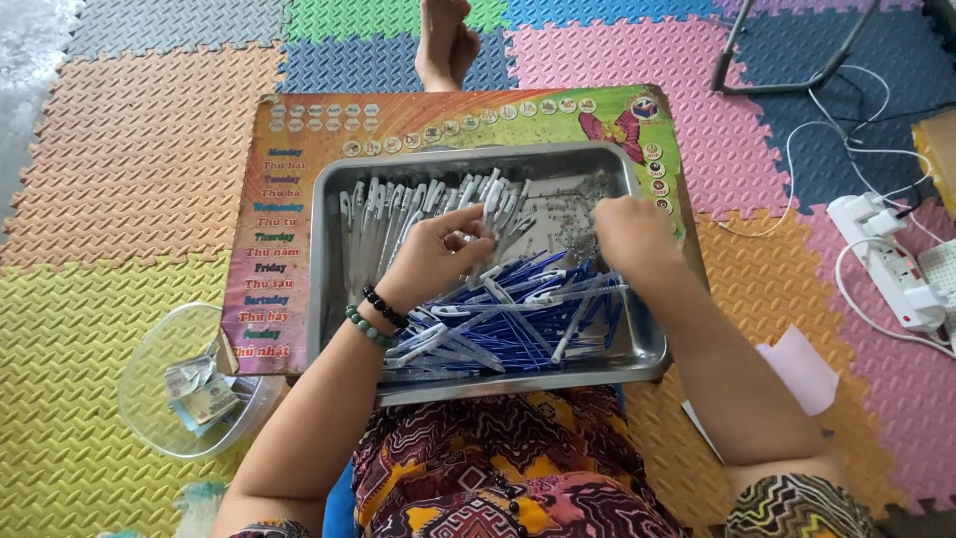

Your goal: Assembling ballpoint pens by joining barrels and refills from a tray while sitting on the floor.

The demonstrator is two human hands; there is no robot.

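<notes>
Landmark: the metal tray [334,299], resting on your lap and on a colourful printed board [289,149].
Near part of tray: loose blue-and-white pens [518,324] lie criss-crossed in a heap; judging by this, much is left unsorted.
Left hand: your left hand [433,261], beaded bracelets at the wrist, hovers over the tray's middle, fingers curled and pinching a white pen piece [492,199].
Right hand: your right hand [629,231] is over the tray's right half, fingers bent down towards tiny metal springs [578,204]; you cannot tell whether it grips any.
Far part of tray: white pen barrels [398,214] lie side by side in a rough row, seemingly the done share.
Left of tray: a clear plastic bowl [149,384] with folded papers.
Right of tray: a white power strip [891,261] on the foam mat.
</notes>
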